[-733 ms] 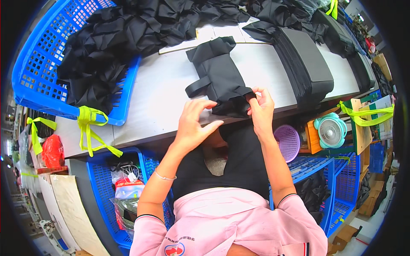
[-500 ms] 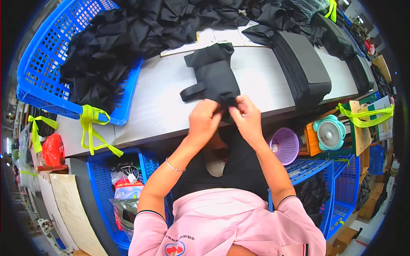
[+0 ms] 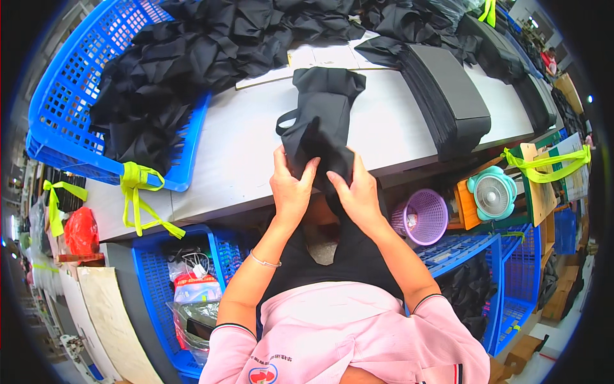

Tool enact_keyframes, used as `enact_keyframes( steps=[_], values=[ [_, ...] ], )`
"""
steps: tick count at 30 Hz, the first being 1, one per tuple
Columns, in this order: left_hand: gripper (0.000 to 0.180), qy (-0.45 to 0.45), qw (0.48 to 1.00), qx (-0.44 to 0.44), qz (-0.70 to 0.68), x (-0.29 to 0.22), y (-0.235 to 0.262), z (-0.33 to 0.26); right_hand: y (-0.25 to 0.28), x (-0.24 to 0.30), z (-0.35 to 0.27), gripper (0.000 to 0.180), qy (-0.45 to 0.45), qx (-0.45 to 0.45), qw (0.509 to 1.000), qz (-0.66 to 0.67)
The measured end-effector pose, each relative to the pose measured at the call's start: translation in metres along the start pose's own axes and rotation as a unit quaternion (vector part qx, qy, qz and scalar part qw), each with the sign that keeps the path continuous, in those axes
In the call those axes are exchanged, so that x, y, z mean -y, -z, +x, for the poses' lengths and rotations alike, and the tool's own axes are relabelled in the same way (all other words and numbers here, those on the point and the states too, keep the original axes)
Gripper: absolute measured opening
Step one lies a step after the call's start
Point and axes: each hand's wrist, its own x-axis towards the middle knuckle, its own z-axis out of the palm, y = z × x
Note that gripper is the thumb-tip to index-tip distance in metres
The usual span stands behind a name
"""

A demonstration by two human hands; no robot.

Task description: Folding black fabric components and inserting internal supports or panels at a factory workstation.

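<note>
A black fabric bag (image 3: 322, 112) with a strap loop on its left side lies at the front edge of the pale table, its near end spread between my hands. My left hand (image 3: 293, 182) grips the bag's left near edge, thumb on the inner side and fingers behind the cloth. On the right near edge, my right hand (image 3: 357, 185) has a similar hold, thumb inward. The fingertips of both hands are partly hidden by the fabric.
A blue plastic basket (image 3: 70, 109) at the left overflows with a heap of black fabric pieces (image 3: 211, 48). To the right stands a tall stack of flat black pieces (image 3: 448, 83). Below the table are a purple basket (image 3: 427, 217), a teal fan (image 3: 492, 194) and blue crates (image 3: 150, 281).
My hands have moved apart from a close pinch, spreading the near end of the bag. The bag has straightened and shifted slightly right, and its strap loop now sits higher.
</note>
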Motion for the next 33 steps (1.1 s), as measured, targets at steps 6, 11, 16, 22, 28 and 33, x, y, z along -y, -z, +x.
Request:
enact_keyframes(
  steps=[6,11,16,22,28,33],
  values=[
    [0.057,0.092,0.992,0.048,0.070,-0.026,0.042,0.019,0.044,-0.008,0.033,0.044,-0.162,-0.087,0.977,0.106],
    [0.066,-0.205,0.947,0.089,0.229,-0.037,0.031,0.028,0.027,-0.040,0.021,0.038,-0.110,-0.013,0.991,0.077],
    [0.029,-0.144,0.947,0.202,0.203,0.006,-0.005,0.043,0.036,-0.036,0.022,0.034,-0.138,0.083,0.983,0.083],
    [0.010,-0.118,0.960,0.021,0.253,0.016,-0.030,0.072,0.104,-0.027,0.061,0.034,0.123,-0.130,0.954,-0.240],
    [0.031,-0.153,0.964,0.068,0.205,-0.008,-0.035,0.067,0.199,-0.063,0.144,0.033,0.051,-0.182,0.835,-0.516],
    [0.039,-0.221,0.968,0.010,0.122,-0.049,-0.028,0.027,0.217,-0.058,0.159,0.022,0.000,-0.148,0.903,-0.403]
  ],
)
